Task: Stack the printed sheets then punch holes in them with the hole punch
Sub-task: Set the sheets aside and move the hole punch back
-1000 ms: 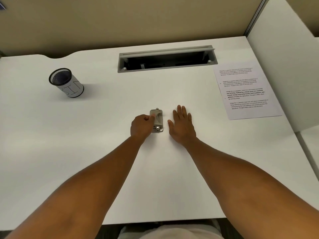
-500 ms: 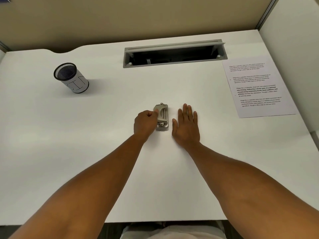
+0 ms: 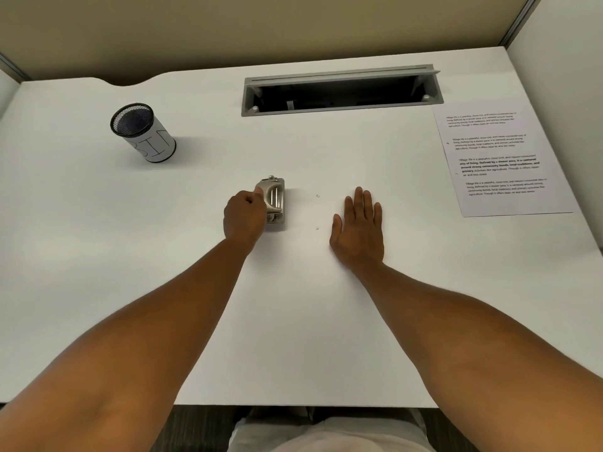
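Left hand [image 3: 244, 216] curls its grip round the small metal hole punch [image 3: 273, 202] on the smooth white bench [image 3: 163, 256]. Right hand [image 3: 359, 230] lies flat, fingers straight, holding nothing, just beside two tiny round paper dots [image 3: 317, 196].

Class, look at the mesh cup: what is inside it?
The mesh cup shows only dark mesh wall inside near its rim; nothing sticks out. Its bottom is hidden by the viewing angle, so small contents cannot be ruled out.

White table [image 3: 98, 256] with a curved notch in its far edge, grey recessed cable tray [image 3: 341, 91] open near the back, beige partition wall [image 3: 228, 31] behind, white side panel [image 3: 561, 76] at right, dark carpet floor [image 3: 202, 429] below the near edge, even diffuse light
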Demonstrator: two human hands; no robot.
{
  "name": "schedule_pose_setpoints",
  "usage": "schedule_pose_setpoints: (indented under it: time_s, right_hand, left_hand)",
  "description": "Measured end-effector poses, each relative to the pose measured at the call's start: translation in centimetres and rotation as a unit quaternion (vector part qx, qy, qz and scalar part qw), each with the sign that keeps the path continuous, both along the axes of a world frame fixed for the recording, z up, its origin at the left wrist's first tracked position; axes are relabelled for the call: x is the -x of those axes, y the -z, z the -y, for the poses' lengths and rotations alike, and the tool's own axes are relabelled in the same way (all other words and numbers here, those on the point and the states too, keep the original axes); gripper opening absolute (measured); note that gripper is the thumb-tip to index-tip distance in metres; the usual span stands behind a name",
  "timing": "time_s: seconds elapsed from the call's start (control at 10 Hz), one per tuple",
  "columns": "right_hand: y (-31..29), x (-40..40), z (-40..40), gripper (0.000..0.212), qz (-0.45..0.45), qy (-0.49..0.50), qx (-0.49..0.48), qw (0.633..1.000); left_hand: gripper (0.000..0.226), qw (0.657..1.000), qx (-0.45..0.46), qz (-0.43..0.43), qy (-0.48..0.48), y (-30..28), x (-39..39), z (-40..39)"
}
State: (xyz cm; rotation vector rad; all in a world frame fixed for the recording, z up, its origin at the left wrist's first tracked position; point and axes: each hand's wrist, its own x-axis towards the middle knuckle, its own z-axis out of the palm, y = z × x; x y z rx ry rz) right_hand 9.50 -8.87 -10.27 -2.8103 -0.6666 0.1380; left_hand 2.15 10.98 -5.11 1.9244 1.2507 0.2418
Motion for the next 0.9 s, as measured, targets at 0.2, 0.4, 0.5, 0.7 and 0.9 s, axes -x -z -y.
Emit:
schedule_pose_setpoints:
  time_s: [0.2,0.4,0.5,0.7,0.9]
  right_hand:
    - [0.2,0.1,-0.2,0.058,0.007,0.005,-0.007,1.000]
    - [0.4,0.2,-0.2,0.058,0.012,0.007,-0.013,1.000]
    - [0.4,0.2,-0.2,0.058,0.014,0.008,-0.013,1.000]
    - [0.4,0.2,-0.1,0.057,0.020,0.010,-0.025,0.999]
    - [0.3,0.3,-0.2,0.056,0.025,0.010,-0.028,0.999]
  left_hand:
    - [0.034,0.998,-0.062,-0.019,-0.025,0.1,1.6,-3.1]
    - [0.030,0.993,-0.093,-0.040,-0.060,0.5,4.3,-6.5]
    - [0.032,0.991,-0.101,-0.052,-0.076,0.7,5.0,-8.0]
    - [0.044,0.989,-0.097,-0.076,-0.086,1.0,5.4,-10.5]
    - [0.044,0.989,-0.096,-0.069,-0.087,1.3,5.2,-12.1]
